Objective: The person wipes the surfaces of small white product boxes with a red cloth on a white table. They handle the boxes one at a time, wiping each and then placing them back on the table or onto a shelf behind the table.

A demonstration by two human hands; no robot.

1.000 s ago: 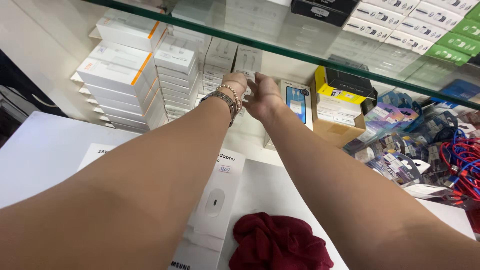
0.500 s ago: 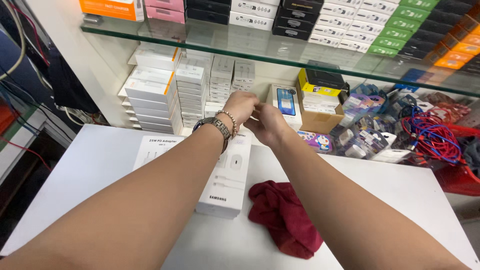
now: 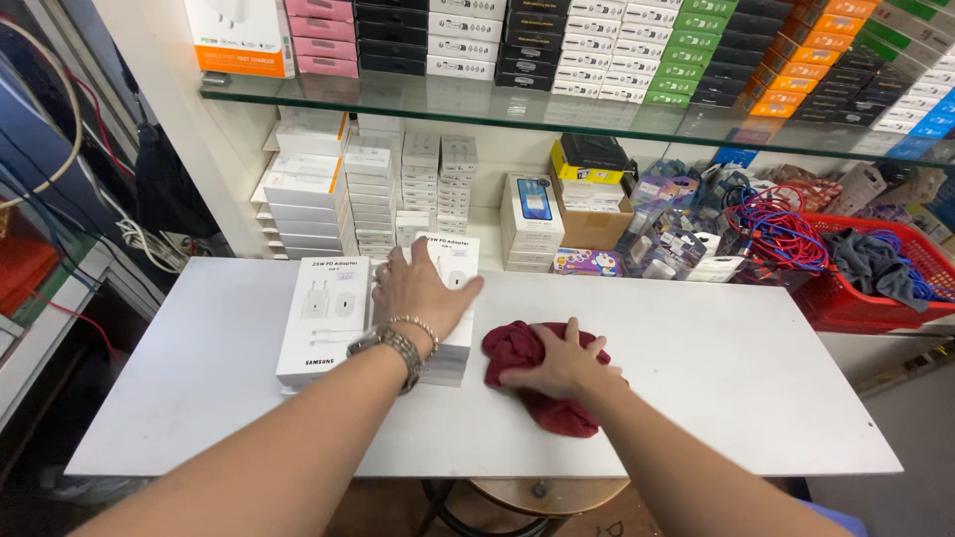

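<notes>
A: What lies at the left of the white table (image 3: 696, 368)?

B: A white box (image 3: 323, 320) lies flat there, and just to its right a stack of boxes (image 3: 450, 298) of the same kind.

A: And the left hand (image 3: 420, 294)?

B: It lies flat on top of that stack, fingers spread open and palm down, gripping nothing. A metal watch (image 3: 395, 346) and a thin bracelet (image 3: 416, 324) sit on the wrist.

A: What comes next to the right?

B: A dark red cloth (image 3: 527, 370), crumpled on the table just beside the stack, near the front edge. The right hand (image 3: 562, 365) presses down on it, fingers open and splayed over the fabric; whether they pinch it cannot be told.

A: And farther right?

B: A red basket (image 3: 885, 288) at the far right, with a grey cloth in it. Behind the table, shelves hold rows of small boxes.
</notes>
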